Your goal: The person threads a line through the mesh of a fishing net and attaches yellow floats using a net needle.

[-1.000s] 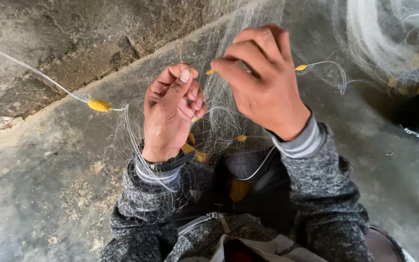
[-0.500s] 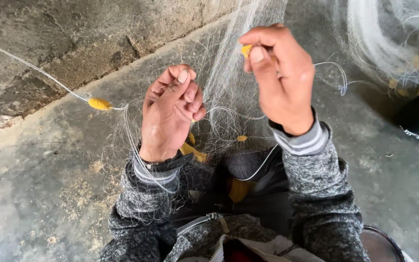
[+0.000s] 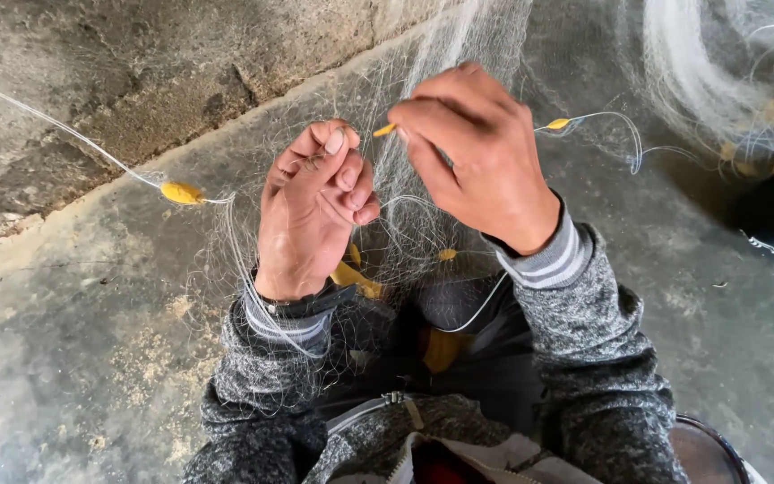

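Two hands (image 3: 315,211) (image 3: 477,152) pinch fine translucent fishing net (image 3: 423,224), white line, yellow floats (image 3: 181,192) attached.

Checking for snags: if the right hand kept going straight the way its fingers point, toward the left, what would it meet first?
Probably the left hand: the right hand pinches a small yellow piece close to its raised fingertips, with fine net mesh between. Depth is unclear.

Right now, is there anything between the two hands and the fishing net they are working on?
Nothing visible. The left hand pinches the fine net directly, and the right hand grips a small yellow piece against the mesh. Only loose net hangs between them.
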